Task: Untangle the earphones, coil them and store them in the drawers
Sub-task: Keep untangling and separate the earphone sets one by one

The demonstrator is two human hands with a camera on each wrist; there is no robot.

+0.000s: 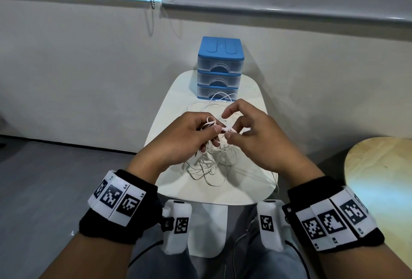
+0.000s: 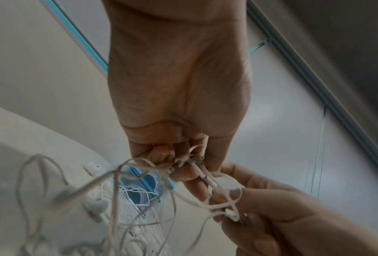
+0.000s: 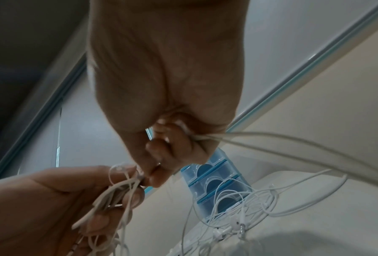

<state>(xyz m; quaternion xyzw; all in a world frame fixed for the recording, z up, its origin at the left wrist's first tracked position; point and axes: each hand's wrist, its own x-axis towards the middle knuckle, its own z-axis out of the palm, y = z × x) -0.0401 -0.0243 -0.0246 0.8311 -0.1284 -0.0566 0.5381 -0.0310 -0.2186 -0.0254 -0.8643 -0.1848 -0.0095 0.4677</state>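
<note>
**Two hands working a knot in tangled white earphones above a small bench**

We look down from head height at a small white bench (image 1: 174, 98) with rounded corners, standing against a pale wall. At its far end sits a set of three stacked drawers (image 1: 219, 71), clear plastic with blue frames and a blue top. All three drawers appear closed.

A loose tangle of white earphones (image 1: 207, 167) lies on the bench in front of the drawers. Its loops spread from the base of the bottom drawer back toward the near edge, and part of the tangle is lifted off the surface into our hands.

Our left hand (image 1: 178, 138) is curled around a bunch of the cords, with several strands gathered between thumb and fingers and a small loop standing up above the knuckles. Our right hand (image 1: 254, 136) meets it at the middle: the thumb and a bent finger pinch a strand right beside the left thumb, while the forefinger is raised and bent above the knot. In the right wrist view, more cord also runs through the curled fingers of that hand and trails off to the side.

In the left wrist view, the knot (image 2: 183, 161) is a tight cluster of crossing strands held at the left fingertips. Earbuds and more cord lie blurred on the bench below.

Both wrists wear black bands (image 1: 116, 207) carrying white blocks with square black-and-white markers. A round wooden surface (image 1: 379, 167) sits to the right of the bench.
</note>
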